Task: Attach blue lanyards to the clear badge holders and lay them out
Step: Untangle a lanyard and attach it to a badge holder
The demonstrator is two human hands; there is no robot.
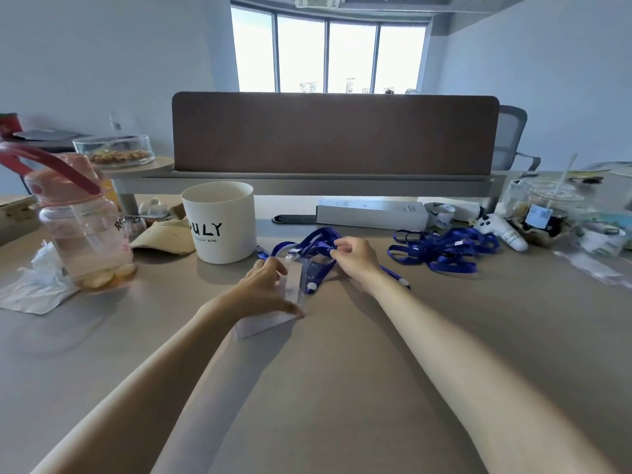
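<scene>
Beige counter (342, 388), middle: small white box (263, 326) nearest. Left hand (268, 285) above it, fingers curled round clear badge holder (294, 281). Just beyond, right hand (355, 257) pinches blue lanyard (316, 240) at holder's top. Loose lanyard pile (444, 250) toward right edge. White cup (220, 222) behind left hand.
</scene>
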